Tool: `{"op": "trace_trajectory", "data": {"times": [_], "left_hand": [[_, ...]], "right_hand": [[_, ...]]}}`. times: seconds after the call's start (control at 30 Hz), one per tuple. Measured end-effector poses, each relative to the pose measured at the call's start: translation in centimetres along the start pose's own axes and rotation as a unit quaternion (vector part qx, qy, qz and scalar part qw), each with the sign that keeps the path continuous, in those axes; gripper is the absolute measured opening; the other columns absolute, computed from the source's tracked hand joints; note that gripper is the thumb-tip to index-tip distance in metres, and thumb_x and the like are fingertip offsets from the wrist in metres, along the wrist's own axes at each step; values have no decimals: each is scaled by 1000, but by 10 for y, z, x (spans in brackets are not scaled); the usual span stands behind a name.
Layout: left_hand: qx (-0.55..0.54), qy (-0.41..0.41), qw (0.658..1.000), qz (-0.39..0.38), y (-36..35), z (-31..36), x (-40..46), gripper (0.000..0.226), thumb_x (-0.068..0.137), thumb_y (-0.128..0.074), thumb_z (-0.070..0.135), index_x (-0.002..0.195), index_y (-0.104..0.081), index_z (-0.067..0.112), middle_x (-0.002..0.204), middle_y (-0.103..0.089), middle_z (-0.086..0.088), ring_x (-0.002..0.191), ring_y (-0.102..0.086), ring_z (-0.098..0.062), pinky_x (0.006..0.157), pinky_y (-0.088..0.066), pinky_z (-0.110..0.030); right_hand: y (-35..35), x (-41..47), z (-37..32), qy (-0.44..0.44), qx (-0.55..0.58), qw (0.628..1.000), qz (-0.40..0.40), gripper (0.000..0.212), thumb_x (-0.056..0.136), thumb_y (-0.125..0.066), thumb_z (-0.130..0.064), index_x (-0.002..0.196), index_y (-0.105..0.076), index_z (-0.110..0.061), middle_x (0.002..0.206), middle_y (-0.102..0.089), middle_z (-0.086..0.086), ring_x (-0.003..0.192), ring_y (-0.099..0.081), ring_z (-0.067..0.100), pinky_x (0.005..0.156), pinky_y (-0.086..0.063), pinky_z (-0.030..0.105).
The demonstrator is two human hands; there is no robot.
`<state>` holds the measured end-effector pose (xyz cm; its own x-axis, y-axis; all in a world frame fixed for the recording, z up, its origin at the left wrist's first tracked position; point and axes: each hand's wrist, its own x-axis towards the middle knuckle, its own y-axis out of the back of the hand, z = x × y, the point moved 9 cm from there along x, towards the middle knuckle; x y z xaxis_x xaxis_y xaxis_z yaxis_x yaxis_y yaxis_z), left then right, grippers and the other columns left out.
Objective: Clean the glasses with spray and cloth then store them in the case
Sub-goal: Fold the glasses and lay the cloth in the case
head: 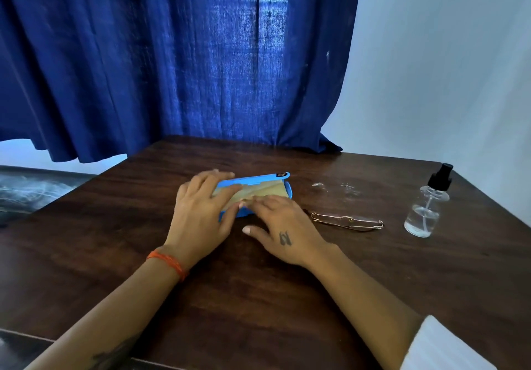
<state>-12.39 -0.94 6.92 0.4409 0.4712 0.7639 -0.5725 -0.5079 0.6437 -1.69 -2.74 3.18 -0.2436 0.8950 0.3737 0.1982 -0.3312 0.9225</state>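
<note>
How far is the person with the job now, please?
Done: the blue case lies open, a yellowish cloth inside. In hand: left hand steadies the case, right hand touches the cloth. Left: glasses lie folded on the table, spray bottle untouched; cleaning cannot be judged, storing remains.

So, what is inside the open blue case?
A folded yellowish cloth lies in the case. Both hands cover its left part: left hand, right hand. Anything beneath the cloth is hidden.

Two bare forearms. The left hand [198, 220] wears an orange thread wristband [168, 263]; the right hand [283, 233] bears a small dark tattoo, possibly letters, and a white sleeve [442, 346].
</note>
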Motion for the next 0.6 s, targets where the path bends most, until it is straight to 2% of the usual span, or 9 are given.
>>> {"op": "trace_trajectory", "data": {"times": [0.07, 0.13, 0.2, 0.27, 0.37, 0.47, 0.6], "left_hand": [[25, 34, 998, -48, -13, -11, 7, 45, 82, -51, 43, 123, -56, 26, 137, -50, -6, 130, -39, -34, 91, -41, -50], [3, 92, 987, -131, -36, -28, 11, 55, 84, -52, 50, 135, -40, 33, 149, -33, -4, 139, -20, -34, 100, -32, -55], [-80, 150, 970, -172, -56, -43, 13, 57, 86, -50, 49, 138, -33, 35, 150, -31, -4, 140, -19, -31, 107, -26, -52], [-184, 177, 956, -147, -63, -49, 17, 52, 87, -52, 43, 136, -40, 28, 142, -43, -6, 132, -35, -24, 108, -28, -37], [-258, 220, 939, -56, -61, -60, 18, 41, 84, -60, 37, 121, -55, 22, 124, -57, -2, 114, -50, -14, 95, -33, -22], [-284, 273, 919, -4, -64, -68, 15, 37, 81, -63, 40, 112, -58, 21, 114, -61, 0, 106, -50, -10, 89, -35, -22], [-244, 265, 933, 19, -60, -65, 14, 37, 82, -59, 45, 111, -52, 22, 116, -56, -4, 102, -47, -8, 84, -35, -25]], "right_hand": [[-14, -5, -5, -11, -10, 998, -54, 62, 92, -40, -52, 144, -24, -21, 152, -27, 4, 139, -20, 23, 114, -16, 45], [-24, -7, -2, -33, -13, 994, -102, 66, 92, -32, -56, 147, -13, -23, 156, -13, 0, 143, -6, 22, 115, -6, 51], [-28, -8, 2, -46, -8, 990, -131, 67, 92, -26, -60, 147, -8, -26, 157, -5, -4, 143, 2, 18, 114, -1, 56], [-31, -9, 4, -51, -7, 989, -142, 68, 91, -24, -62, 147, -7, -28, 157, -1, -7, 143, 5, 17, 112, 1, 58], [-34, -9, 6, -56, -5, 989, -138, 69, 89, -23, -64, 147, -9, -29, 157, -1, -10, 143, 4, 16, 112, 1, 60], [-35, -7, 7, -59, 1, 989, -133, 69, 89, -23, -65, 147, -10, -29, 157, -2, -10, 143, 4, 17, 111, -1, 59], [-35, -8, 5, -60, 2, 989, -137, 68, 90, -25, -63, 146, -11, -29, 157, -3, -10, 143, 4, 18, 112, -3, 59]]}}
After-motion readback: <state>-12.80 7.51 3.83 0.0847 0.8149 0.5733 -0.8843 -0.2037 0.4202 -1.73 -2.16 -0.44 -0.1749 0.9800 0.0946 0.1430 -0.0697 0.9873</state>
